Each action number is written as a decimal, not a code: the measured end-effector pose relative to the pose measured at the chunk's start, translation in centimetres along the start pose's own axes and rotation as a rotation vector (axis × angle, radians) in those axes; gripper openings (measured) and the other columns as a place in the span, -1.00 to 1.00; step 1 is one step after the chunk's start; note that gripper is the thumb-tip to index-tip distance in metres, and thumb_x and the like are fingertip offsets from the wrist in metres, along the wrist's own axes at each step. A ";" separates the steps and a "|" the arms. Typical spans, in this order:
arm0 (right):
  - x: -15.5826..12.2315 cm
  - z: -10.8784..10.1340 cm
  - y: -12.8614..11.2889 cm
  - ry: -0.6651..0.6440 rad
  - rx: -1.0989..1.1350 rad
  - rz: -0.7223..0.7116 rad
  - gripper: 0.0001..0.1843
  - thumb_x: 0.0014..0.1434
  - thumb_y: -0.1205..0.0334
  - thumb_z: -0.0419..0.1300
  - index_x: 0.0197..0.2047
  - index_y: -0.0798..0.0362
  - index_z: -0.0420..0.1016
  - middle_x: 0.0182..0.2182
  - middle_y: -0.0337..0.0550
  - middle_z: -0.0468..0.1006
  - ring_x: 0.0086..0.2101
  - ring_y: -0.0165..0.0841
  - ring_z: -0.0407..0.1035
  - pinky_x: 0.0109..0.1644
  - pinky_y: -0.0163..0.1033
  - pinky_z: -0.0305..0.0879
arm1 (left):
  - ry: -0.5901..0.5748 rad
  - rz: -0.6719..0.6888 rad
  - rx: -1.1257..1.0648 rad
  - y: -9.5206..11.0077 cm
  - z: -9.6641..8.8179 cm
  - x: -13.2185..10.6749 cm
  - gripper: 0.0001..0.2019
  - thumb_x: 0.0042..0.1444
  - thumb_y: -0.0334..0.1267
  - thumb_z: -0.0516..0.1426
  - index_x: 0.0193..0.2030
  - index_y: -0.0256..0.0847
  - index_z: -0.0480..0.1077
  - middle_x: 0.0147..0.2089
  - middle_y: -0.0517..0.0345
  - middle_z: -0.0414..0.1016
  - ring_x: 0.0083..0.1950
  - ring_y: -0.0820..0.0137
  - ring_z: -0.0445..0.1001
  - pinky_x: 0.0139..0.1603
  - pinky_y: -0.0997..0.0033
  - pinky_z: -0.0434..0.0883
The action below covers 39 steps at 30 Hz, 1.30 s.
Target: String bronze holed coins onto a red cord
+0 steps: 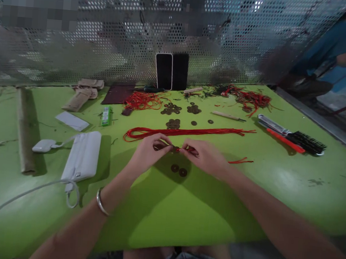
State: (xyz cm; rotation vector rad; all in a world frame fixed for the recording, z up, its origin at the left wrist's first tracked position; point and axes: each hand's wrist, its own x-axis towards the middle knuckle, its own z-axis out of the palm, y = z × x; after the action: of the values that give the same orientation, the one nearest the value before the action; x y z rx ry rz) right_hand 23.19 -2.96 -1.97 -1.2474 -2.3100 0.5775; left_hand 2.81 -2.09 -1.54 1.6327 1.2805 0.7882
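My left hand (151,151) is closed in a pinch, with the edge of a small brown coin (175,148) at its fingertips. Close beside it, my right hand (203,156) pinches a red cord (241,160), whose loose ends come out to the right past the wrist. Fingers cover most of the spot where coin and cord meet. Two holed coins (178,170) lie on the green table just below my hands. Beyond them stretches a looped bundle of red cords (187,132). Behind that are several piles of coins (173,123).
At left are a white power bank (82,156) with a cable, an earbud case (44,145), a green box (105,116) and a tube (25,134). A hairbrush (306,142) lies right, near a wooden-handled tool (228,116). A phone (165,71) leans against the perforated screen; a person sits far right.
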 end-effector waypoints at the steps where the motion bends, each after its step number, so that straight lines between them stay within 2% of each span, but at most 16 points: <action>1: 0.2 0.2 0.3 -0.024 -0.037 0.005 -0.80 0.27 0.19 0.07 -0.29 0.09 0.45 -0.48 -0.17 0.53 -0.51 -0.41 0.33 -0.45 -0.32 0.14 | 0.004 0.029 0.096 -0.4 0.1 0.2 -0.85 0.03 -0.21 0.22 -0.28 -0.22 0.44 -0.36 0.10 0.56 -0.35 0.38 0.47 -0.27 0.37 0.37; 3: 0.6 0.6 0.8 -0.061 -0.086 0.016 -0.80 0.27 0.21 0.07 -0.31 0.10 0.45 -0.48 -0.15 0.54 -0.51 -0.39 0.35 -0.45 -0.30 0.18 | 0.020 0.087 0.282 -1.1 0.1 0.4 -0.90 0.04 -0.24 0.19 -0.33 -0.21 0.47 -0.32 0.08 0.55 -0.30 0.33 0.46 -0.21 0.29 0.38; 6: 0.8 1.0 1.4 -0.110 -0.083 0.047 -0.80 0.27 0.24 0.06 -0.34 0.10 0.45 -0.49 -0.13 0.54 -0.55 -0.39 0.36 -0.49 -0.29 0.23 | 0.039 0.190 0.494 -1.5 0.2 0.5 -0.82 0.04 -0.17 0.21 -0.28 -0.20 0.51 -0.19 0.02 0.54 -0.13 0.23 0.43 -0.09 0.15 0.38; 9: 0.8 1.2 1.8 -0.126 -0.063 0.066 -0.84 0.25 0.31 0.07 -0.33 0.08 0.44 -0.46 -0.14 0.56 -0.54 -0.40 0.38 -0.48 -0.28 0.27 | 0.004 0.287 0.560 -1.6 0.3 0.5 -0.66 0.05 -0.09 0.21 -0.07 -0.19 0.49 -0.04 -0.02 0.50 0.02 0.17 0.37 0.03 0.06 0.34; 12: 0.8 1.1 1.8 -0.106 -0.093 0.042 -0.86 0.22 0.32 0.08 -0.33 0.07 0.44 -0.44 -0.15 0.57 -0.50 -0.38 0.40 -0.45 -0.28 0.26 | -0.042 0.337 0.560 -1.7 0.7 0.5 -0.71 0.06 -0.18 0.21 -0.06 -0.16 0.50 -0.08 0.01 0.52 -0.03 0.20 0.40 0.01 0.08 0.36; 16: 0.7 0.9 1.9 -0.118 -0.089 0.040 -0.85 0.24 0.27 0.07 -0.32 0.06 0.44 -0.41 -0.14 0.58 -0.47 -0.35 0.42 -0.41 -0.27 0.26 | -0.039 0.315 0.501 -1.9 1.2 0.4 -0.81 0.07 -0.30 0.19 -0.16 -0.13 0.54 -0.18 0.07 0.54 -0.15 0.26 0.43 -0.07 0.15 0.38; 23: 0.2 0.3 2.3 -0.163 -0.052 0.033 -0.81 0.28 0.21 0.05 -0.29 0.04 0.45 -0.40 -0.12 0.60 -0.48 -0.32 0.44 -0.44 -0.25 0.28 | -0.036 0.232 0.499 -1.6 1.3 -0.1 -0.79 0.07 -0.31 0.17 -0.14 -0.11 0.54 -0.15 0.07 0.55 -0.12 0.24 0.46 -0.07 0.12 0.42; 26: 0.1 -0.2 2.2 -0.165 0.016 0.057 -0.80 0.28 0.17 0.06 -0.19 0.04 0.47 -0.38 -0.11 0.61 -0.47 -0.32 0.46 -0.46 -0.25 0.30 | -0.041 0.225 0.495 -1.5 1.3 -0.3 -0.79 0.10 -0.29 0.15 -0.13 -0.09 0.54 -0.15 0.08 0.56 -0.13 0.27 0.47 -0.08 0.13 0.44; 30: -0.2 -1.9 2.2 -0.178 0.059 0.085 -0.71 0.29 0.13 0.04 -0.02 0.05 0.42 -0.54 -0.22 0.54 -0.60 -0.39 0.37 -0.59 -0.33 0.17 | -0.037 0.228 0.506 -1.3 1.3 -0.4 -0.78 0.09 -0.30 0.15 -0.12 -0.10 0.53 -0.15 0.08 0.56 -0.13 0.26 0.47 -0.08 0.14 0.44; 33: -0.8 -4.2 3.3 -0.137 0.058 0.103 -0.70 0.31 0.12 0.01 -0.01 0.03 0.43 -0.64 -0.32 0.43 -0.68 -0.46 0.24 -0.63 -0.36 0.04 | -0.013 0.208 0.542 -1.1 1.1 -0.5 -0.79 0.08 -0.27 0.16 -0.13 -0.10 0.54 -0.14 0.06 0.56 -0.13 0.25 0.48 -0.07 0.14 0.44; 35: -1.4 -6.0 4.7 -0.072 0.045 0.127 -0.70 0.29 0.08 0.02 -0.03 0.01 0.44 -0.61 -0.31 0.43 -0.66 -0.47 0.23 -0.61 -0.36 0.06 | -0.009 0.192 0.555 -1.1 0.9 -0.6 -0.79 0.08 -0.26 0.17 -0.13 -0.08 0.54 -0.14 0.07 0.56 -0.13 0.25 0.49 -0.07 0.14 0.44; 39: -2.8 -9.4 8.0 0.034 0.073 0.200 -0.69 0.24 0.03 0.09 -0.05 0.02 0.45 -0.43 -0.18 0.51 -0.50 -0.42 0.35 -0.47 -0.34 0.24 | -0.039 0.187 0.604 -1.0 0.3 -0.5 -0.78 0.08 -0.26 0.16 -0.12 -0.09 0.53 -0.15 0.08 0.56 -0.12 0.23 0.49 -0.04 0.09 0.43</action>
State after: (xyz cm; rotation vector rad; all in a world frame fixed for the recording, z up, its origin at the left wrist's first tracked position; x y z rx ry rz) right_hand 35.19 0.11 0.69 -1.4512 -2.1314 0.6956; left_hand 2.56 -2.55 -2.52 2.2598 1.4369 0.4935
